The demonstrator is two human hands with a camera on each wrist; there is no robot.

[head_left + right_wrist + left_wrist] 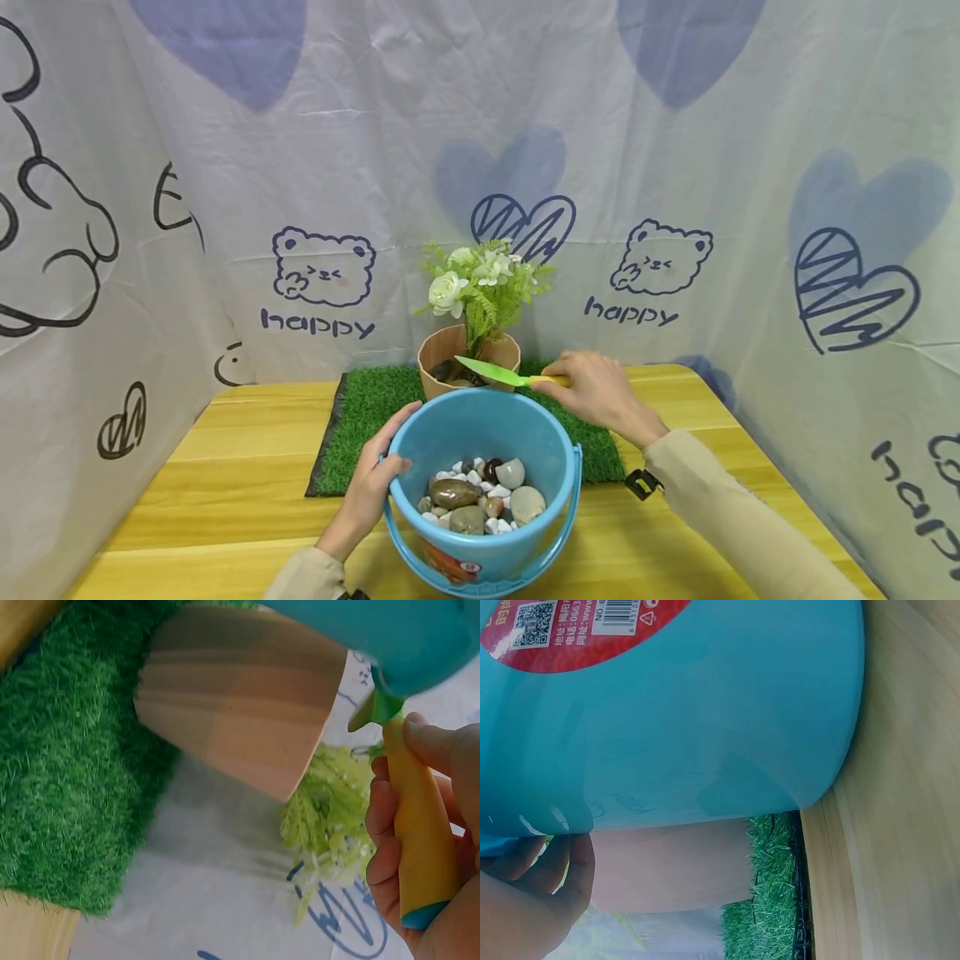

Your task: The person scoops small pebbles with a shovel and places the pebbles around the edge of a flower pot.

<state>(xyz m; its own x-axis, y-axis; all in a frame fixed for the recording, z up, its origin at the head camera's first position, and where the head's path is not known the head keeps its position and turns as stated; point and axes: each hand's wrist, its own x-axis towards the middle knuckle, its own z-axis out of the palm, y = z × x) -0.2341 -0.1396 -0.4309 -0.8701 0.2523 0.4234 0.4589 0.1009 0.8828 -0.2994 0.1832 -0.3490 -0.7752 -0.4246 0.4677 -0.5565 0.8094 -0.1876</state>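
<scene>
Both hands are occupied. With my left hand point(371, 485) I hold the blue bucket point(517, 552) at its rim, thumb over the edge, fingers outside. My right arm is stretched forward, and the right hand point(598, 388) is curled around the trowel's point(491, 372) yellow handle; its green blade points leftward, across the flowerpot's point(232, 697) mouth, behind the bucket of stones point(453, 493).

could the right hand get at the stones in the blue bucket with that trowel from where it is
Probably yes. The right hand holds the trowel by the flowerpot, near the bucket, whose top is open, so nothing appears to block the stones inside.
</scene>
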